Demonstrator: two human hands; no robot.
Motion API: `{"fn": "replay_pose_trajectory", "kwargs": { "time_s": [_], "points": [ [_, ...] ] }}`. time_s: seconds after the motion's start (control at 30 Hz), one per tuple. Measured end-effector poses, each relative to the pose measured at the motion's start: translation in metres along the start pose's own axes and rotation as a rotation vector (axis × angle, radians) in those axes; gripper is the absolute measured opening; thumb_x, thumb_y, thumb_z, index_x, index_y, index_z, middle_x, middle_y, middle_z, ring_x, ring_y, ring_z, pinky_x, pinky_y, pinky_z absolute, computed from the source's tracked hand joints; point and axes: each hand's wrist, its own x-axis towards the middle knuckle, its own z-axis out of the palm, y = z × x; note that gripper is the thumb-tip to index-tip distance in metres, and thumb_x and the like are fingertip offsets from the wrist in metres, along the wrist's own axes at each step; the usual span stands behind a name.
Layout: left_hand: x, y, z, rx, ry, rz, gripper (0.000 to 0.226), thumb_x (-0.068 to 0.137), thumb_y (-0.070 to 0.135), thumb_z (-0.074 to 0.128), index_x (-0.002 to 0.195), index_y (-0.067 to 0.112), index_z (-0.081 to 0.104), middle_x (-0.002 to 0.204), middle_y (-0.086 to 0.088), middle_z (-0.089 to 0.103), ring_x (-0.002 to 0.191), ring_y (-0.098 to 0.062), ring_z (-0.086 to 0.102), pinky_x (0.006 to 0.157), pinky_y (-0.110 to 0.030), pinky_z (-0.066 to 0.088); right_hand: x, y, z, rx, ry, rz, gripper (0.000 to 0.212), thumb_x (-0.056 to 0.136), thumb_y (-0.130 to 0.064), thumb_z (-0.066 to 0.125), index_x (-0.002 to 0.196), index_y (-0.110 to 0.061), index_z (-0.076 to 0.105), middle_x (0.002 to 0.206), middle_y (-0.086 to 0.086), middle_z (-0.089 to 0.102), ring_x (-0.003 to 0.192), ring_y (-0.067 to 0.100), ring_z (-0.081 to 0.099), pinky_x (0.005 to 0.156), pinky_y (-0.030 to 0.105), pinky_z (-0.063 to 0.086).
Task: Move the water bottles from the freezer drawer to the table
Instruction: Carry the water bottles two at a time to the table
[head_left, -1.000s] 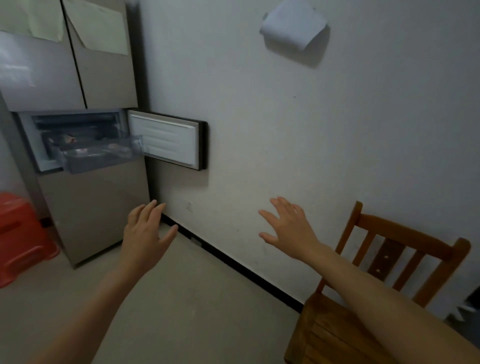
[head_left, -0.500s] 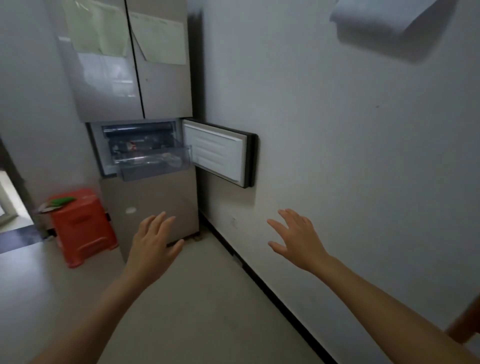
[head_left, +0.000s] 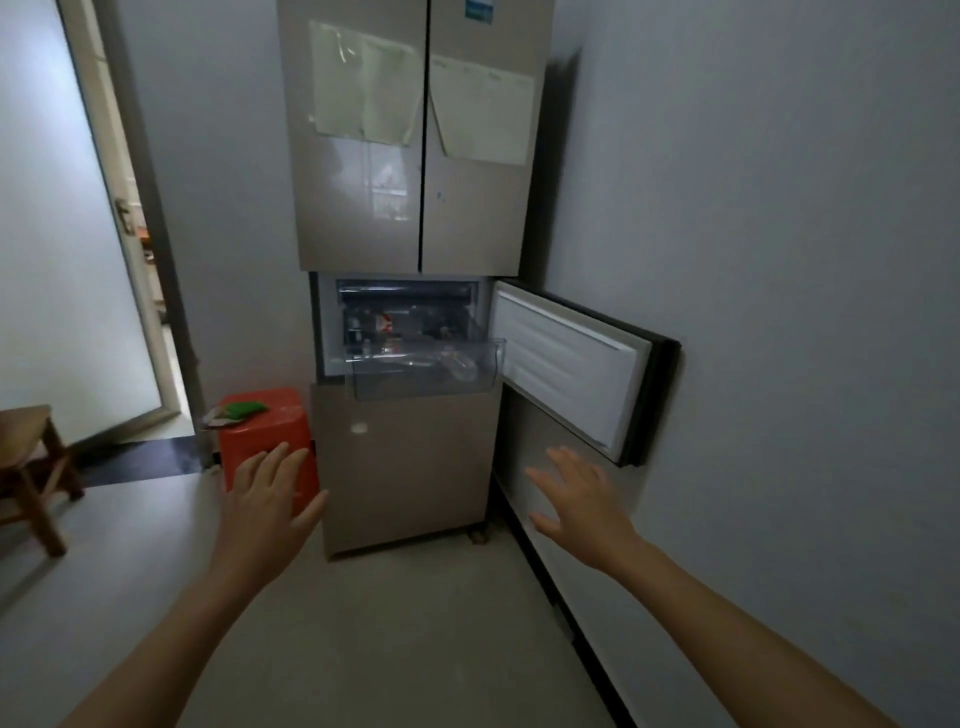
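A tall beige fridge (head_left: 415, 156) stands ahead against the right wall. Its middle freezer door (head_left: 566, 364) is swung open to the right. A clear freezer drawer (head_left: 374, 382) is pulled out, and a clear water bottle (head_left: 460, 364) lies inside it at the right end. More items sit deeper in the compartment, too dim to tell apart. My left hand (head_left: 265, 509) and my right hand (head_left: 582, 499) are both stretched forward, fingers spread, holding nothing, well below and in front of the drawer. The table is out of view.
A red plastic stool (head_left: 270, 436) with a green item on top stands left of the fridge. A wooden stool (head_left: 28, 467) is at the far left. A doorway (head_left: 150, 291) opens behind it. The right wall runs close alongside.
The view has swung left, so the fridge now sits centred and nearer. The wooden chair at right has left the view. Both hands stay open and extended.
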Motion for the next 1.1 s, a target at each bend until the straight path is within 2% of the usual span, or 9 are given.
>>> {"fn": "replay_pose_trajectory", "kwargs": {
  "time_s": [0.1, 0.43, 0.5, 0.57, 0.6, 0.67, 0.77, 0.93, 1.1],
  "points": [
    [0.045, -0.015, 0.016, -0.032, 0.035, -0.026, 0.054, 0.078, 0.019, 0.072, 0.125, 0.002, 0.052, 0.129, -0.023, 0.052, 0.121, -0.044, 0.041, 0.096, -0.058, 0.036, 0.053, 0.004, 0.017, 0.009, -0.1, 0.032, 0.048, 0.055, -0.049, 0.06, 0.095, -0.024, 0.071, 0.099, 0.009, 0.071, 0.09, 0.026, 0.07, 0.062, 0.033, 0.056],
    [0.135, -0.044, 0.103, -0.052, -0.084, -0.133, 0.054, 0.081, 0.022, 0.068, 0.129, 0.004, 0.05, 0.137, -0.019, 0.046, 0.129, -0.038, 0.034, 0.102, -0.051, 0.032, 0.155, 0.022, 0.108, 0.068, -0.228, 0.062, 0.051, 0.057, -0.052, 0.058, 0.099, -0.026, 0.071, 0.1, 0.007, 0.071, 0.091, 0.024, 0.07, 0.064, 0.032, 0.056],
    [0.154, -0.041, 0.12, -0.056, -0.112, -0.137, 0.054, 0.081, 0.021, 0.068, 0.128, 0.003, 0.05, 0.137, -0.019, 0.046, 0.129, -0.038, 0.034, 0.103, -0.05, 0.032, 0.174, 0.037, 0.122, 0.072, -0.229, 0.087, 0.051, 0.059, -0.05, 0.059, 0.1, -0.023, 0.071, 0.103, 0.009, 0.07, 0.093, 0.027, 0.069, 0.065, 0.036, 0.056],
    [0.181, -0.038, 0.141, -0.043, -0.131, -0.119, 0.055, 0.079, 0.022, 0.07, 0.127, 0.004, 0.051, 0.136, -0.019, 0.048, 0.128, -0.039, 0.037, 0.102, -0.051, 0.033, 0.199, 0.055, 0.141, 0.199, -0.239, 0.099, 0.056, 0.068, -0.045, 0.055, 0.116, -0.017, 0.064, 0.122, 0.019, 0.06, 0.113, 0.036, 0.058, 0.083, 0.049, 0.05],
    [0.197, -0.036, 0.152, -0.031, -0.135, -0.104, 0.055, 0.079, 0.023, 0.07, 0.127, 0.004, 0.051, 0.136, -0.018, 0.048, 0.128, -0.039, 0.037, 0.102, -0.05, 0.033, 0.217, 0.065, 0.148, 0.258, -0.239, 0.119, 0.061, 0.075, -0.045, 0.049, 0.129, -0.017, 0.053, 0.137, 0.02, 0.047, 0.128, 0.038, 0.043, 0.098, 0.051, 0.038],
    [0.229, -0.029, 0.166, -0.024, -0.129, -0.098, 0.055, 0.081, 0.026, 0.067, 0.129, 0.007, 0.05, 0.139, -0.016, 0.046, 0.13, -0.036, 0.034, 0.104, -0.048, 0.031, 0.253, 0.082, 0.16, 0.286, -0.233, 0.117, 0.065, 0.087, -0.05, 0.037, 0.145, -0.021, 0.026, 0.154, 0.013, 0.018, 0.143, 0.028, 0.014, 0.113, 0.042, 0.017],
    [0.283, -0.018, 0.187, -0.018, -0.063, -0.115, 0.052, 0.086, 0.031, 0.06, 0.131, 0.008, 0.047, 0.141, -0.014, 0.043, 0.133, -0.033, 0.031, 0.105, -0.047, 0.03, 0.317, 0.108, 0.185, 0.325, -0.197, 0.09, 0.063, 0.095, -0.044, 0.04, 0.148, -0.024, 0.012, 0.156, 0.009, 0.007, 0.144, 0.022, 0.006, 0.114, 0.037, 0.011],
    [0.348, -0.002, 0.217, 0.0, -0.081, -0.152, 0.057, 0.089, 0.035, 0.054, 0.139, 0.017, 0.034, 0.15, -0.004, 0.029, 0.14, -0.022, 0.017, 0.112, -0.039, 0.02, 0.406, 0.135, 0.208, 0.375, -0.17, 0.02, 0.063, 0.095, -0.041, 0.043, 0.147, -0.024, 0.013, 0.156, 0.009, 0.009, 0.144, 0.024, 0.009, 0.115, 0.038, 0.012],
    [0.375, -0.015, 0.251, 0.048, -0.123, -0.227, 0.056, 0.088, 0.034, 0.056, 0.137, 0.014, 0.039, 0.148, -0.006, 0.034, 0.138, -0.024, 0.022, 0.111, -0.039, 0.023, 0.458, 0.141, 0.252, 0.425, -0.25, -0.003, 0.062, 0.095, -0.044, 0.04, 0.147, -0.026, 0.011, 0.156, 0.006, 0.005, 0.144, 0.021, 0.004, 0.115, 0.038, 0.01]
  ]
}}
